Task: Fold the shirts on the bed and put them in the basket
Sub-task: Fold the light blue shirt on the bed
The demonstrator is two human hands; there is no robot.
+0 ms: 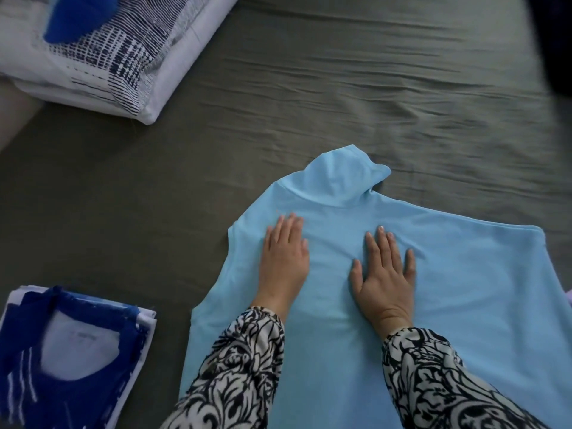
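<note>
**So, one shirt folded, the light blue one just getting started**

Okay, going left to right. Far left, near the bed's edge, a blue and white shirt [68, 351] sits already folded into a neat rectangle, so I'd call that one done, just not in a basket yet. No basket anywhere in view, can't say where it is. Up in the top left corner there's a folded pile of black and white patterned fabric [102, 57] with something bright blue [80, 17] on top; can't tell if that's a shirt.

Then the main event: a light blue turtleneck shirt [448, 289] spread flat on the grey bed sheet [340, 88], collar pointing away. The left hand [283, 258] lies flat near the shoulder, fingers straight and close together. The right hand [383, 274] presses mid-chest, fingers straight and slightly spread. Neither grips anything; looks like smoothing before the first fold.

Still left, I'd guess: every fold on this one, then both shirts into the basket.
</note>
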